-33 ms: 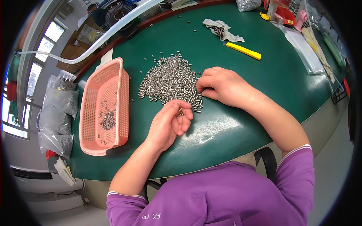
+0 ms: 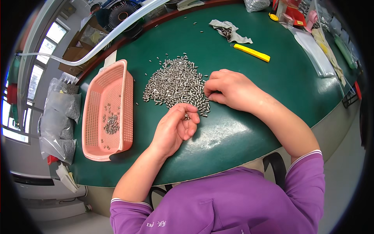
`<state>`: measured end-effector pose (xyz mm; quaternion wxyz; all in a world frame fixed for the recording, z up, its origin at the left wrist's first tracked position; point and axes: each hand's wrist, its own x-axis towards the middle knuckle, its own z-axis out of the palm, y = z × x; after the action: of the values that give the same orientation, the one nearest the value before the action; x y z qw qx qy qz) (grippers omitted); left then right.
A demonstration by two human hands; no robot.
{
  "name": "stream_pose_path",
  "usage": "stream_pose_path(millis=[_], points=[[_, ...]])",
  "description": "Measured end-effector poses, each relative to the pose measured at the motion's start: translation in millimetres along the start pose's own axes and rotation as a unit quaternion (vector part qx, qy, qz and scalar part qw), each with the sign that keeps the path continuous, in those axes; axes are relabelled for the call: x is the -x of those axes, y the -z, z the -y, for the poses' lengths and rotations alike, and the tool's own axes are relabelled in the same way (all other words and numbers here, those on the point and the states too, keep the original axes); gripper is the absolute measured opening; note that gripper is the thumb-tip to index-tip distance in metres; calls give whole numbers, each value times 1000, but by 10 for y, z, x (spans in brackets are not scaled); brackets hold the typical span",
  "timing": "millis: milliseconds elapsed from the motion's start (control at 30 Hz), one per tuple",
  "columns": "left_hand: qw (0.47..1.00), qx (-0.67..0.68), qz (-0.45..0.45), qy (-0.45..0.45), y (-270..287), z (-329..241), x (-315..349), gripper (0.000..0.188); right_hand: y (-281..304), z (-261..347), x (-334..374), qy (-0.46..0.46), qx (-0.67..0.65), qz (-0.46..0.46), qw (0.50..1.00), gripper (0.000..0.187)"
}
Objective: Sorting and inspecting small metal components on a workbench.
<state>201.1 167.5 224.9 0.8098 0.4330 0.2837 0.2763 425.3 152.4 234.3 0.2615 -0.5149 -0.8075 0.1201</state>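
Note:
A heap of small silvery metal pins (image 2: 173, 82), short and cylindrical, is spread on the green table. My left hand (image 2: 177, 124) rests at the heap's near edge, its palm turned up and its fingers curled in. A few of the pins show between thumb and fingers. At the right edge of the heap, my right hand (image 2: 230, 89) has its fingers bent and drawn together against the pins. Whatever its fingertips pinch is hidden. To the left stands a pink perforated plastic basket (image 2: 126, 105) with a small cluster of pins on its bottom.
A yellow utility knife (image 2: 252, 53) and a crumpled whitish cloth (image 2: 231, 32) lie beyond my right hand. Filled clear plastic bags (image 2: 64, 105) stand left of the basket. Flat clear bags (image 2: 315, 52) lie at the right. The green table's (image 2: 233, 140) curved edge runs before me.

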Motion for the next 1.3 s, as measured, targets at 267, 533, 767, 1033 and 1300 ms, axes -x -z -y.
stream_pose_path(millis=[267,533,767,1033,1300], points=[[1000,-8,-7,8,-9,11,-4,26,-24,-7,25,11,29,-1,1000,10],[1000,-24,6,13,-21,7,-4,18,-3,189,-48,-36,-257,18,965,9],[999,-29,-17,-1,-4,39,5,18,-38,256,-46,-30,-341,56,938,13],[1000,-10,-8,-2,-15,21,4,17,-14,1,5,-47,-47,-24,998,16],[1000,-3,1,3,0,22,-8,20,-114,-15,-2,-49,-22,-37,998,13]])
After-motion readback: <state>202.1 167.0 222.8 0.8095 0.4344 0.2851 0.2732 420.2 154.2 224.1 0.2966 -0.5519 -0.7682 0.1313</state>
